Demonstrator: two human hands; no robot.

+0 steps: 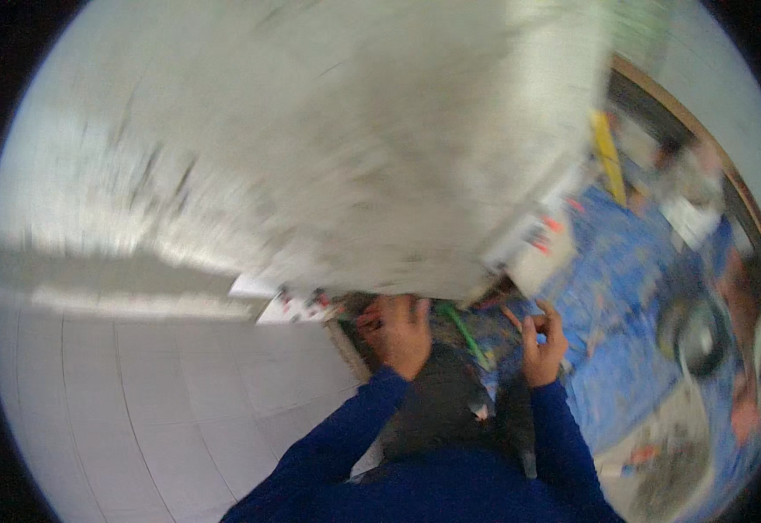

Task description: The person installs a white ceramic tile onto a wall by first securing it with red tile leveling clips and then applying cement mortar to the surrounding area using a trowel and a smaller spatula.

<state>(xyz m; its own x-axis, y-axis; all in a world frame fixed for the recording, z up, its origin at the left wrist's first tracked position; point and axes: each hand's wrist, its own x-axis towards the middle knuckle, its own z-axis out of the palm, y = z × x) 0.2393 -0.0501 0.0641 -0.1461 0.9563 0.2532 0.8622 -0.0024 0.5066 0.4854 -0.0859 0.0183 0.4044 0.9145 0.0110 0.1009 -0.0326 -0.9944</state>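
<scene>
My left hand (pixel 404 337) is at the foot of a pale grey wall (pixel 337 157), its blurred fingers stretched up beside a dark and reddish patch I cannot make out. My right hand (pixel 545 347) is farther right, above the edge of a blue sheet, its fingers curled toward the thumb. Next to its fingertips shows a thin orange strip (pixel 512 319); whether the fingers grip it is not clear. Between the hands, a narrow green strip (pixel 466 336) slants over a dark surface. Motion smears most details.
Light tiles (pixel 180 392) cover the left side. A crumpled blue sheet (pixel 620 261) spreads at right, with a yellow bar (pixel 609 157), a round dark object (pixel 699 336) and a pale bag-like thing (pixel 659 453). White boxes (pixel 537 253) with red marks stand along the wall.
</scene>
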